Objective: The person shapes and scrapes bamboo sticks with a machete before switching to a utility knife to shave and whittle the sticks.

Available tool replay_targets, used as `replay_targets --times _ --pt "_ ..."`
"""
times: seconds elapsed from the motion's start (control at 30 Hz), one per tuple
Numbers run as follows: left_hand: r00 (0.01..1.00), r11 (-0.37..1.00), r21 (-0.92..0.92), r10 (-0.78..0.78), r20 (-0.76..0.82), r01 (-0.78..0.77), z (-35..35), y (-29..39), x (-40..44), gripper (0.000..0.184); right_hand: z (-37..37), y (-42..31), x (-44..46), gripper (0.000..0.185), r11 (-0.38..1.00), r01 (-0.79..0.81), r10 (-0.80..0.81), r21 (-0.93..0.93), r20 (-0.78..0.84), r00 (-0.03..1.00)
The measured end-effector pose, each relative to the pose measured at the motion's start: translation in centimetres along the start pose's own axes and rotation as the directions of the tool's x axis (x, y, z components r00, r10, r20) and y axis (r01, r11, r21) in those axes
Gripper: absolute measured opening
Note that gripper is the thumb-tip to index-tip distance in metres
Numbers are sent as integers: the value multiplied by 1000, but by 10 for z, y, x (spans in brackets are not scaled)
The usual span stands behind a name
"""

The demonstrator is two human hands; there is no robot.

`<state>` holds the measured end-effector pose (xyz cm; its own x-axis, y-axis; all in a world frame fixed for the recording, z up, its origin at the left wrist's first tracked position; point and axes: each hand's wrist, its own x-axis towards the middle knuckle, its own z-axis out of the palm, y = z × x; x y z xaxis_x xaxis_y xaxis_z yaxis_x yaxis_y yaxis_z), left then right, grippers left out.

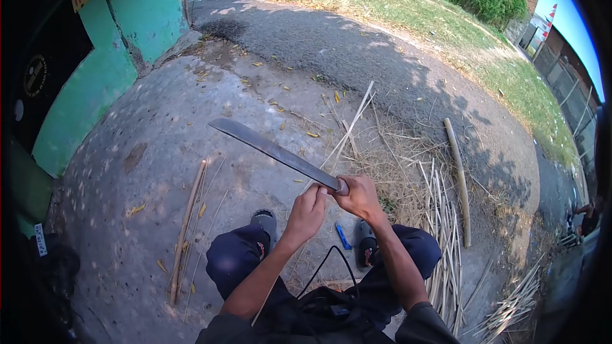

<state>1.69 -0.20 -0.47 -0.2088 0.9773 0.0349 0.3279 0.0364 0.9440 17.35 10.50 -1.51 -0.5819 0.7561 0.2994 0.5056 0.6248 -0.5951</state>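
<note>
My right hand (359,198) is wrapped round the short handle of a machete (274,153). Its long dark blade points up and to the left across my front. Close beside the handle, my left hand (307,211) is closed, thumb and fingers pinched just under the blade's base. A thin pale bamboo strip (256,316) shows below my left forearm and seems to run up into that hand; the fingers hide most of it. On the ground between my feet lies a blue tool (343,236), perhaps a cutter knife.
Many split bamboo strips (440,236) lie right of my knee, another bundle (515,302) farther right. A bamboo pole (458,181) lies beyond them. On the left are a brown stick (188,232) and thin strips. A green wall (143,13) stands at upper left.
</note>
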Motion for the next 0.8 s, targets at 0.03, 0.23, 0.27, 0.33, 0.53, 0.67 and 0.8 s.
replay_targets --times 0.03,0.23,0.27,0.33,0.53,0.67,0.8 --pt "1000 1000 -1 1 -2 -1 -1 0 1 21 -5 -3 1 15 999 -46 46 11 -6 999" --pt "997 981 -183 -68 27 72 5 3 -2 28 -11 0 1 14 997 -67 68 33 -32 997" --pt "1000 987 -161 -17 -14 14 8 4 -2 28 -13 -1 1 14 999 -41 42 31 -25 999" --pt "998 990 -136 39 -55 -46 9 2 0 28 -14 -5 0 14 999 -43 43 18 -19 999" --pt "993 992 62 112 -45 -109 9 2 -2 23 -14 -3 -1 14 998 -63 63 16 27 998" --pt "966 936 317 210 -150 -155 17 5 -8 15 -14 -5 0 16 995 -88 86 48 52 995" --pt "962 879 461 218 -162 -122 17 7 -10 13 -7 -3 2 17 997 -73 72 39 22 997"
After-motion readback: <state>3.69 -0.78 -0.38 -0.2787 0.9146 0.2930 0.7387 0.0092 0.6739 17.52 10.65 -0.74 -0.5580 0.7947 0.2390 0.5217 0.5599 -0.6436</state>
